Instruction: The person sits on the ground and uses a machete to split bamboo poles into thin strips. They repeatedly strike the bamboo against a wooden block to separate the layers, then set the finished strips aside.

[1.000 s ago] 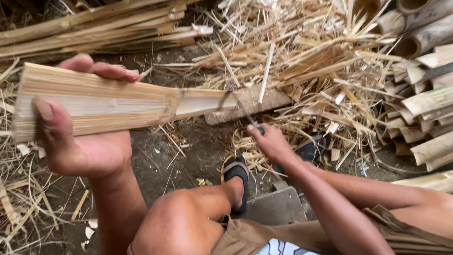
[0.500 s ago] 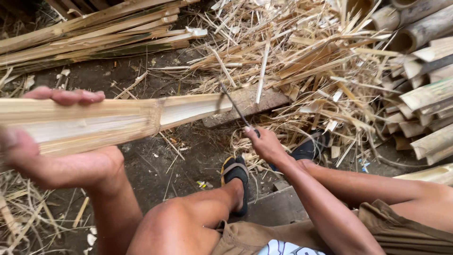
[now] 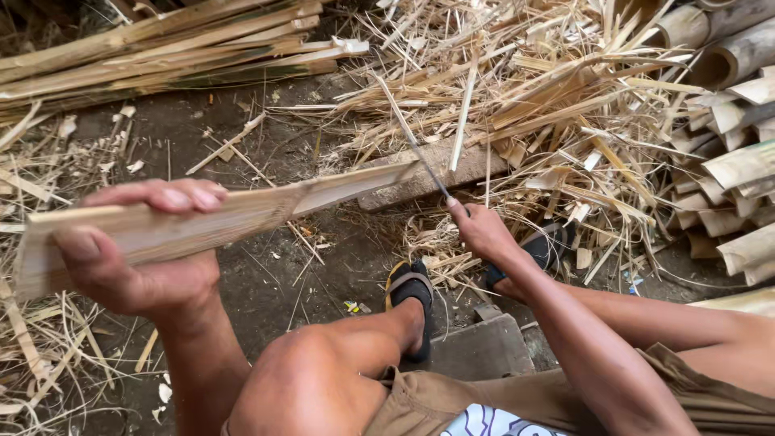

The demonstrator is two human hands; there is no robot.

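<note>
Seen from the head camera, looking down. Left hand (image 3: 137,258) near the left side, wrapped tight around a flat bamboo slat (image 3: 202,222), thumb under it and fingers (image 3: 173,196) curled over the top. Slat pale and long, blurry at the left end, reaching right and a bit farther away to a thin tip by a wooden block (image 3: 428,179) on the ground. Right hand (image 3: 483,230) in the middle, closed around the handle of a thin knife (image 3: 420,153). Blade dark and narrow, pointing up and left, meeting the slat's tip. Cannot tell if the blade sits in the slat or only touches it.

Bare knee (image 3: 315,379) near the bottom, with brown shorts (image 3: 452,400) beside it. Two feet in black sandals (image 3: 412,295) on the dark dirt, one under the slat, one behind the right wrist. Big heap of straw-like bamboo shavings (image 3: 549,97) far and to the right. Long split bamboo strips (image 3: 161,48) lying far on the left. Thick cut bamboo pieces (image 3: 735,145) stacked at the right edge
</note>
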